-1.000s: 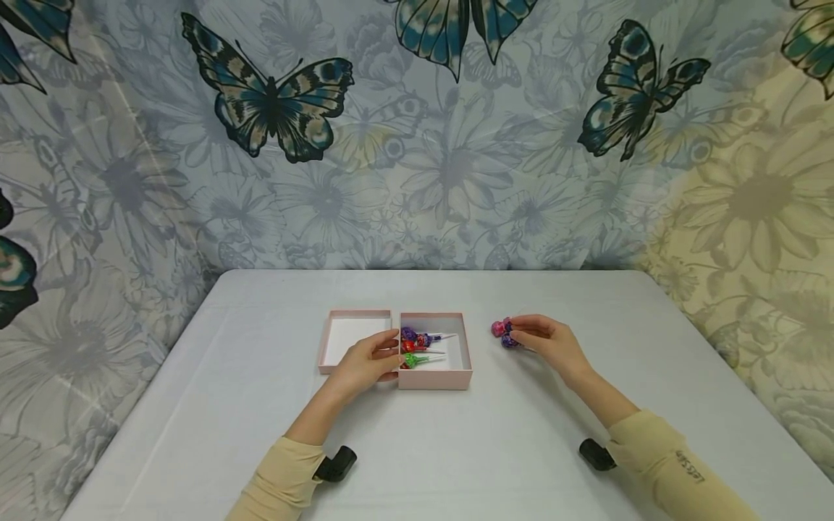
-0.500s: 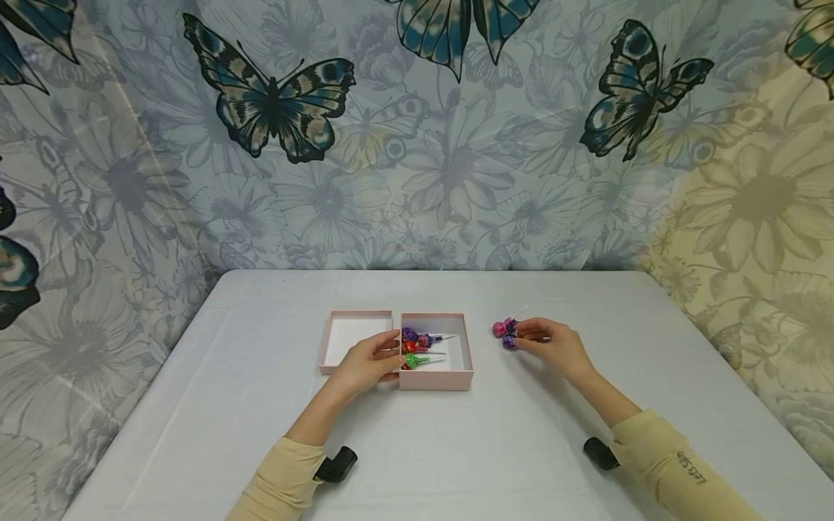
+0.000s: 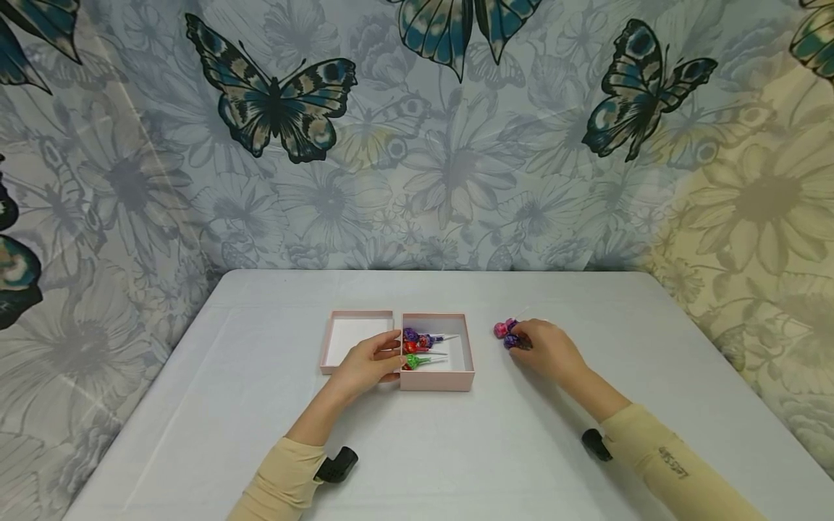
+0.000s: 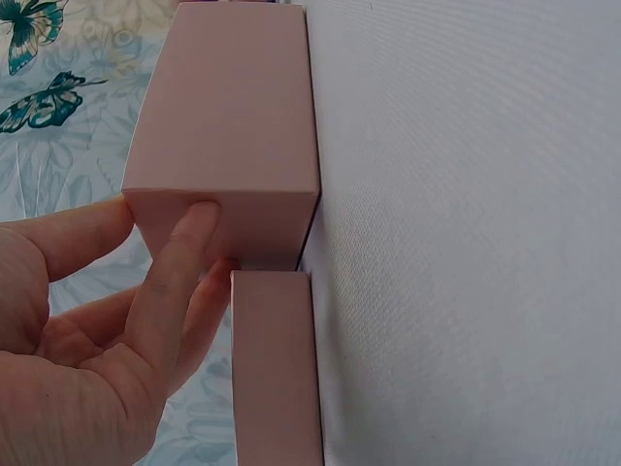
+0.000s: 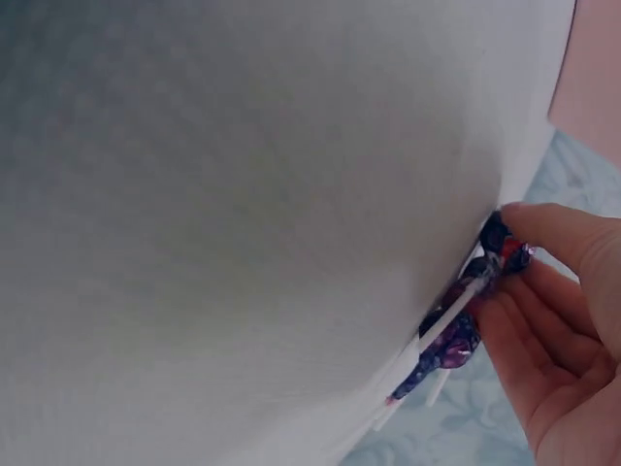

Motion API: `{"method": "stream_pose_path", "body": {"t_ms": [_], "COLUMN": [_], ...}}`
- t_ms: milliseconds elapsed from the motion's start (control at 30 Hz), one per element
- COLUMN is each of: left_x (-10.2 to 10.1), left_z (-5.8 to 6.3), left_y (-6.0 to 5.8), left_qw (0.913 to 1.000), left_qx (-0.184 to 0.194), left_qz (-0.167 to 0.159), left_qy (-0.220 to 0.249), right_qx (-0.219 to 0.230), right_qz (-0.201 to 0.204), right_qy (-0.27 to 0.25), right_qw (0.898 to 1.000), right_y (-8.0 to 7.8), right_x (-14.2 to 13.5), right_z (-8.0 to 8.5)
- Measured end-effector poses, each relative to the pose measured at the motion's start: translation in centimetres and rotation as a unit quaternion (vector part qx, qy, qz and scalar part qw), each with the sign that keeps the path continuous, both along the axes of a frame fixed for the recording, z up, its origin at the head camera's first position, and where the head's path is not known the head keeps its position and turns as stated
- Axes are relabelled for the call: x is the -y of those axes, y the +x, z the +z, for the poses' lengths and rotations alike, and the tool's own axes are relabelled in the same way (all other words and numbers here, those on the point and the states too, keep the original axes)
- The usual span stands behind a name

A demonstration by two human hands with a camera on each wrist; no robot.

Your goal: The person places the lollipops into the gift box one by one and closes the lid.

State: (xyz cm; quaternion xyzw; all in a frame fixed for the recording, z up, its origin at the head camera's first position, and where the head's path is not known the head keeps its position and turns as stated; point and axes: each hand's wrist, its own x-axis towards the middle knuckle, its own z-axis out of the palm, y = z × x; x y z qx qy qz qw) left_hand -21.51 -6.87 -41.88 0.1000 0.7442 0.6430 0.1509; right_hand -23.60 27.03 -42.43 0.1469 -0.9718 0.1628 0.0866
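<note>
The pink open box (image 3: 435,381) stands mid-table, with several wrapped lollipops (image 3: 417,346) lying in it, white sticks to the right. My left hand (image 3: 366,362) holds the box at its left wall. In the left wrist view a fingertip (image 4: 201,216) presses the outside of that wall, while another finger reaches the top edge. Right of the box, my right hand (image 3: 550,351) pinches a dark purple wrapped lollipop (image 5: 495,233) in a small group. Pink and purple lollipops (image 3: 500,330) show beside its fingertips. The fingers partly hide the group.
A shallow pink box lid (image 3: 357,314) with a white inside lies directly left of the box. The white-covered table (image 3: 260,434) reaches back to a butterfly-patterned cloth (image 3: 456,166). Black wrist cameras (image 3: 337,464) sit at the yellow sleeves.
My right hand has come forward and turned over the lollipops, its fingers closing on the purple one. The left hand stays at the box, and the lollipops inside look unchanged.
</note>
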Motion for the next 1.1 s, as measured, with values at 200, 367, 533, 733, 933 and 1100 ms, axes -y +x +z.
{"method": "stream_pose_path", "body": {"t_ms": [200, 367, 533, 733, 933, 1100], "left_x": [0.0, 0.0, -0.1, -0.1, -0.1, -0.1], "left_z": [-0.1, -0.2, -0.2, -0.2, -0.1, 0.0], "left_y": [0.1, 0.0, 0.1, 0.0, -0.1, 0.0], "left_qw": [1.0000, 1.0000, 1.0000, 1.0000, 1.0000, 1.0000], "left_qx": [-0.003, -0.002, -0.003, -0.003, -0.002, -0.003], "left_qz": [0.000, -0.001, 0.000, 0.005, 0.006, 0.005], "left_qy": [0.000, 0.003, 0.002, 0.002, -0.004, -0.001], "right_qx": [-0.017, -0.005, 0.000, -0.002, 0.004, 0.013], "right_qz": [0.010, 0.001, 0.001, 0.006, -0.011, -0.022], "right_qy": [0.003, -0.011, -0.053, -0.133, -0.197, -0.246], "right_qw": [1.000, 1.000, 0.999, 0.991, 0.980, 0.969], "right_y": [-0.1, 0.0, 0.3, 0.2, -0.2, -0.2], "right_x": [0.1, 0.0, 0.0, 0.3, 1.1, 1.8], "right_z": [-0.1, 0.1, 0.3, 0.6, 1.2, 1.5]}}
